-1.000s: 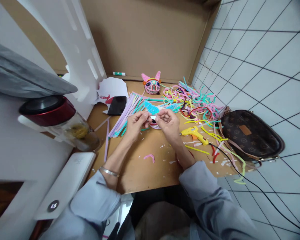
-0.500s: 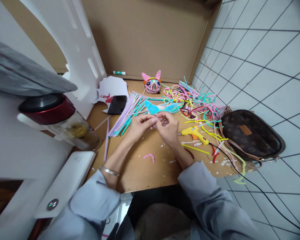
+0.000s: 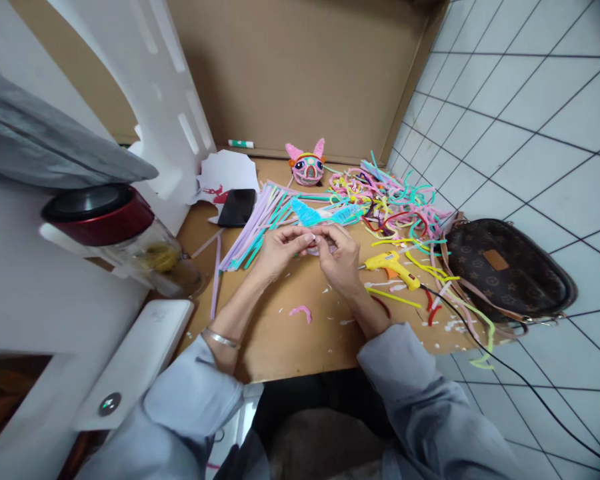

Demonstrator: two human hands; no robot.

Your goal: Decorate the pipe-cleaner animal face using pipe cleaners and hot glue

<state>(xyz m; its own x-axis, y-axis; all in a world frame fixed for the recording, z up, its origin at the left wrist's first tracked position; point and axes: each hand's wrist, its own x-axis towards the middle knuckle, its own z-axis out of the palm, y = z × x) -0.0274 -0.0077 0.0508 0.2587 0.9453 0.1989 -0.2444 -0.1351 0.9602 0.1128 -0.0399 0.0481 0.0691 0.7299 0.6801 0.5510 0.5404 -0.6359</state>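
While a glass bottle with a red and black lid fills the far left, a white box with a small round display sits just in front of it. Next comes a single purple strip on the brown table, then a sheet of white paper with a dark phone at its near edge. A marker lies behind the paper. Purple and green fuzzy sticks fan out toward the middle, partly behind the left hand.

That hand's thumb and fingers are pinched together on a small white piece, which sits at the centre, between the two hands and mostly covered by them. A curled pink bit lies nearer the person. Just beyond the fingertips are blue fuzzy ears; farther back stands a toy head with pink ears. The right hand pinches the same white piece from its side. Beside it rests a yellow glue gun, with a colourful tangle of sticks behind. At the far right lies a brown bag.
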